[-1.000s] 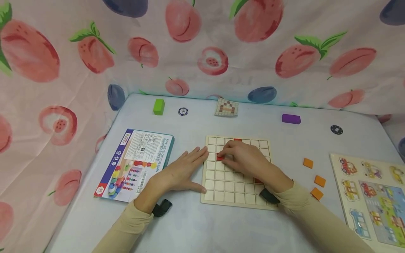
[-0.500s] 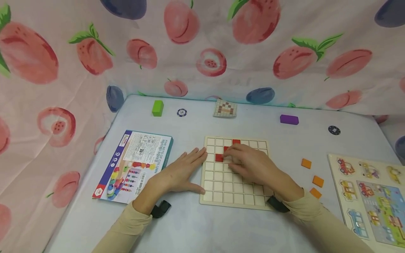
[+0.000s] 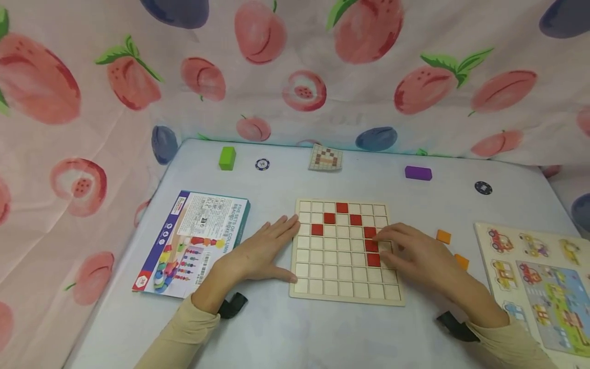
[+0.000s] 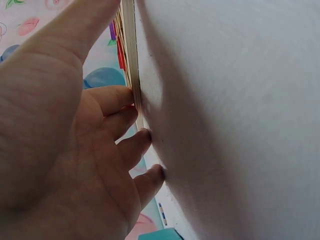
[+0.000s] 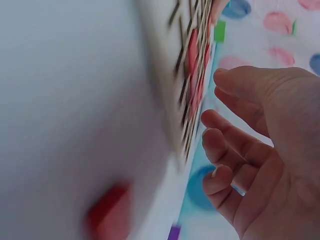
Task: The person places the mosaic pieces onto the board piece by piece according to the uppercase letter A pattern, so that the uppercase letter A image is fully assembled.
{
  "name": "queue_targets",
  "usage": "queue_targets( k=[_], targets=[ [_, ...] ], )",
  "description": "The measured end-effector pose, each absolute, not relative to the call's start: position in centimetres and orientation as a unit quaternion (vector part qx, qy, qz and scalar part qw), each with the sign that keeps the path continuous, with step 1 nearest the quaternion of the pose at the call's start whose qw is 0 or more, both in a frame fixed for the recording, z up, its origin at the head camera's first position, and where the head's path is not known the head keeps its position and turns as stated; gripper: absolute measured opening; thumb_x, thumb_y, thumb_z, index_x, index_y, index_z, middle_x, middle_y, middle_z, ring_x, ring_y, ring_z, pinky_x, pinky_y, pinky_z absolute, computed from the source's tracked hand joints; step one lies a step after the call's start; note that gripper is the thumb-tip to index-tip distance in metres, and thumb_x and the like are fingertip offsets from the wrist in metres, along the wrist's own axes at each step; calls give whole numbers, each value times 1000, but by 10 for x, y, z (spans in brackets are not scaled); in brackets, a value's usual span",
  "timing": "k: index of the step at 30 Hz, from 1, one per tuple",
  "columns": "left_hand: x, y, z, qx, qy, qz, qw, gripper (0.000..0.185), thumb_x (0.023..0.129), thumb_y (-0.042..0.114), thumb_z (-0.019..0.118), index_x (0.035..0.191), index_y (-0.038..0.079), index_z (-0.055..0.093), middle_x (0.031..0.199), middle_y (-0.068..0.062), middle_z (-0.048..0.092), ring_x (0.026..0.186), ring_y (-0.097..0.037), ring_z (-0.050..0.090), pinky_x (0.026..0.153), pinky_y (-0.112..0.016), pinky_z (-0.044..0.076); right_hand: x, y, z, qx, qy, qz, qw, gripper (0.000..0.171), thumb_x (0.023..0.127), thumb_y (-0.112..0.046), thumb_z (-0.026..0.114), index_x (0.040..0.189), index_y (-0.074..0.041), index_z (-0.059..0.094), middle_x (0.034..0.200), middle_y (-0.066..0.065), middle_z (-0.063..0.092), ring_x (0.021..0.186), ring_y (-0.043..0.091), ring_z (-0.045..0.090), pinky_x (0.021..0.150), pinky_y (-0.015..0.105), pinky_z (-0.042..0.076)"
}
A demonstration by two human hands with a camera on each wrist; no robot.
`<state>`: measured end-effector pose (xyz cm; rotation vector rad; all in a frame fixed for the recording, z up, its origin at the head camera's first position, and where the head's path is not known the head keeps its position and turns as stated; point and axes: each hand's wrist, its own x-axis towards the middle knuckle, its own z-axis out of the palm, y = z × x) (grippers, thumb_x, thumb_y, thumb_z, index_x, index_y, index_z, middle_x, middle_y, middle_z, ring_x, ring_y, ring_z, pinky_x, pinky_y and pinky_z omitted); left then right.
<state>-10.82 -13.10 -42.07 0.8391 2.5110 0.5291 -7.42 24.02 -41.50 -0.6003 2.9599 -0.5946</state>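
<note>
A wooden grid board (image 3: pixel 332 295) lies on the table, with several red square tiles (image 3: pixel 317 229) in its cells. They rise to a peak at the far side, and three of them stand in a column at the right. My left hand (image 3: pixel 262 251) rests with fingers spread and touches the board's left edge with fingertips and thumb. Over the right edge hovers my right hand (image 3: pixel 419 256), its fingers loosely bent beside the column of red tiles. The right wrist view shows nothing between that hand's fingers (image 5: pixel 232 132).
Orange tiles (image 3: pixel 444 236) lie right of the board, partly behind my right hand. A vehicle puzzle (image 3: pixel 481 241) is at far right, a boxed toy (image 3: pixel 214 218) at left. Along the back stand a pattern card (image 3: pixel 325 158), green block (image 3: pixel 227 158), purple block (image 3: pixel 418 173) and two chips (image 3: pixel 262 164).
My right hand has moved right, from the red tile on the board's left side to its right edge, uncovering the other red tiles. My left hand has stayed at the board's edge.
</note>
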Motion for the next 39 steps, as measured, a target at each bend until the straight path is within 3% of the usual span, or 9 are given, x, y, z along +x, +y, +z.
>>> queue_targets(
  k=[11, 15, 20, 27, 39],
  targets=[
    [-108, -132, -420, 302, 906, 195, 222, 119, 84, 54, 88, 171, 9, 20, 182, -4, 8, 170, -29, 8, 139, -55, 13, -24, 310, -422, -96, 979, -181, 26, 36, 86, -30, 91, 118, -27, 76, 115, 0, 70, 76, -1, 49, 60, 19, 44],
    [-108, -133, -421, 305, 907, 195, 215, 119, 84, 54, 87, 170, 8, 21, 182, -6, 9, 170, -30, 10, 138, -56, 15, -15, 318, -427, -67, 980, -176, 60, 39, 82, -31, 93, 117, -27, 77, 105, -4, 67, 78, 1, 52, 62, 19, 46],
    [-107, -134, -421, 308, 907, 196, 212, 119, 84, 55, 87, 171, 8, 21, 182, -6, 9, 170, -31, 9, 138, -57, 15, -13, 320, -432, -58, 982, -160, 79, 39, 82, -30, 93, 117, -27, 76, 103, -5, 68, 84, 8, 57, 66, 20, 48],
    [-107, -133, -421, 308, 905, 204, 212, 118, 84, 54, 87, 170, 8, 21, 182, -5, 10, 170, -30, 9, 138, -57, 15, -12, 315, -433, -67, 981, -166, 67, 38, 81, -16, 90, 115, -25, 75, 106, -5, 68, 79, 3, 51, 62, 17, 47],
    [-108, -132, -422, 306, 905, 202, 216, 119, 83, 53, 88, 171, 9, 21, 182, -5, 9, 170, -30, 9, 138, -56, 14, -13, 309, -432, -90, 980, -178, 20, 39, 81, -17, 92, 114, -30, 74, 108, -8, 68, 79, -1, 48, 62, 17, 45]
  ],
)
